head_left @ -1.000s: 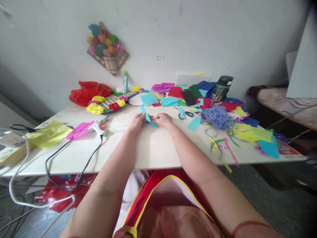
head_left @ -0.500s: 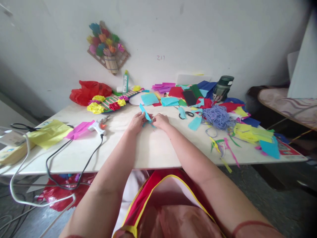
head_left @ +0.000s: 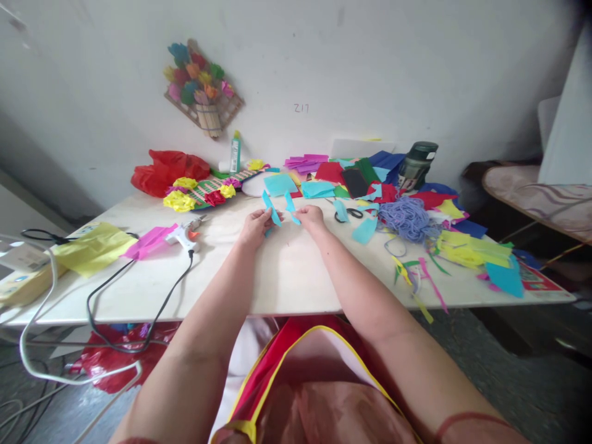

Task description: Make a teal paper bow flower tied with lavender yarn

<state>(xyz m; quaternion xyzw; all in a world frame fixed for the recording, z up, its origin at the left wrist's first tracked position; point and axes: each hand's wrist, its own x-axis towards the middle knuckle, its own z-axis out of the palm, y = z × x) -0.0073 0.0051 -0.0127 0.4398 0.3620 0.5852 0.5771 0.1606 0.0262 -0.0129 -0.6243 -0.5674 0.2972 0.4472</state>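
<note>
From my feed, the white counter (head_left: 287,277) is bare in the near middle, and that is the only free room. The far and right side is buried under a scrap heap (head_left: 462,246) of coloured paper, with a yarn tangle (head_left: 407,217) just right of the hands. A small cyan piece dropped there would be hard to pick out among the other cyan scraps.

On the left lies a glue gun (head_left: 184,234), its cord (head_left: 190,262) looping off the near edge. I judge a knee or elbow catching that loop could drag the gun across the counter. I cannot tell whether its tip is hot. Scissors (head_left: 354,213) lie just right of the right hand, close enough for a sideways sweep to knock them.

The left hand (head_left: 253,227) pinches the left strip (head_left: 271,208) in its grip, held up just above the counter. The right hand (head_left: 312,217) pinches the right strip (head_left: 290,208) the same way. The two strips are near each other but apart. The paper looks thin, so a hard squeeze could crease or tear it, and a loose hold could let it flutter off.
</note>
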